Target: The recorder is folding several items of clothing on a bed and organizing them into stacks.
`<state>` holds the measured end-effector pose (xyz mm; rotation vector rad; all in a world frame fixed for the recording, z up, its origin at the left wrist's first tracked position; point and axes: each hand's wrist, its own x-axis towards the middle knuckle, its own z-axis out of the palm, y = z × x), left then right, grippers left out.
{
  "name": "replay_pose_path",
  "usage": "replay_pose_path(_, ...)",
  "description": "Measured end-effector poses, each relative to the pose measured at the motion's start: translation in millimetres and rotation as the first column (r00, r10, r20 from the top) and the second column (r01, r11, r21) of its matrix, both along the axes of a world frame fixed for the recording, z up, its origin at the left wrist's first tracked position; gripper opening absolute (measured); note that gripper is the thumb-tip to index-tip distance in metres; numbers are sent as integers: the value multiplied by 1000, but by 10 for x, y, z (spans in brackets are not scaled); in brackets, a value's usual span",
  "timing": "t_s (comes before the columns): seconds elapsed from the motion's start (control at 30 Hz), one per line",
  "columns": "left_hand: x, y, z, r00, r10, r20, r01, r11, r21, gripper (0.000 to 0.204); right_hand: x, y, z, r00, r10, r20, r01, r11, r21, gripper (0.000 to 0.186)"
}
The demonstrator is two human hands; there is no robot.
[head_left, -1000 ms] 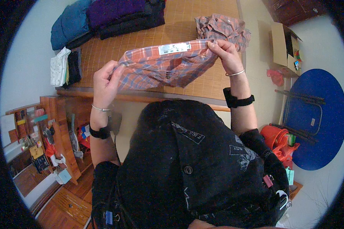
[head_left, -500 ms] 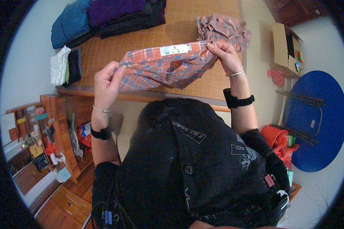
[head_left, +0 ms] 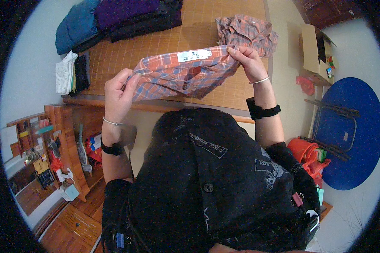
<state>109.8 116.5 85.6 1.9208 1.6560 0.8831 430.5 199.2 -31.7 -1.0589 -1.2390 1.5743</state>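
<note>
Between my two hands an orange and blue plaid garment [head_left: 160,80] is stretched out, its top edge drawn taut and the rest sagging below. A white printed label [head_left: 194,55] lies along that band. My left hand [head_left: 119,90] pinches the left end of the edge between thumb and fingers. At the right end, my right hand [head_left: 249,62] grips the corner the same way. Just beyond it, on the wooden mat surface [head_left: 131,71], lies a bunched plaid shirt [head_left: 251,33] in similar colours. What kind of garment I hold cannot be made out.
Dark folded clothes [head_left: 126,17] and a teal padded one [head_left: 77,27] lie at the far left, with small white clothing [head_left: 65,74] nearer. On the right are an open cardboard box [head_left: 310,52], a blue round folding table [head_left: 367,135] and a red bucket [head_left: 302,149].
</note>
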Motion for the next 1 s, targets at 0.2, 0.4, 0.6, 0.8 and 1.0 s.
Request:
replay_pose_path(0.2, 7, 23, 0, 1000, -7, -7, 7, 1000, 6, 14, 6, 19, 13, 1000, 14, 21, -14, 1000, 16, 18)
replay_pose_path(0.4, -5, 24, -23, 1000, 6, 2, -6, 1000, -21, 13, -41, 5, 38, 1000, 5, 10, -5, 1000, 7, 19)
replay_pose_path(0.6, -29, 2, -64, 1000, 15, 8, -15, 1000, 4, 13, -47, -12, -4, 998, 41, 39, -42, 999, 8, 19)
replay_pose_path(0.8, -36, 29, -62, 1000, 18, -14, -18, 1000, -4, 13, -57, -40, 159, 1000, 10, 14, -10, 999, 42, 19)
replay_pose_path(1.0, -54, 72, -82, 999, 32, 10, -32, 999, -25, 13, -24, -2, 128, 998, 11, 68, -18, 994, 107, 21)
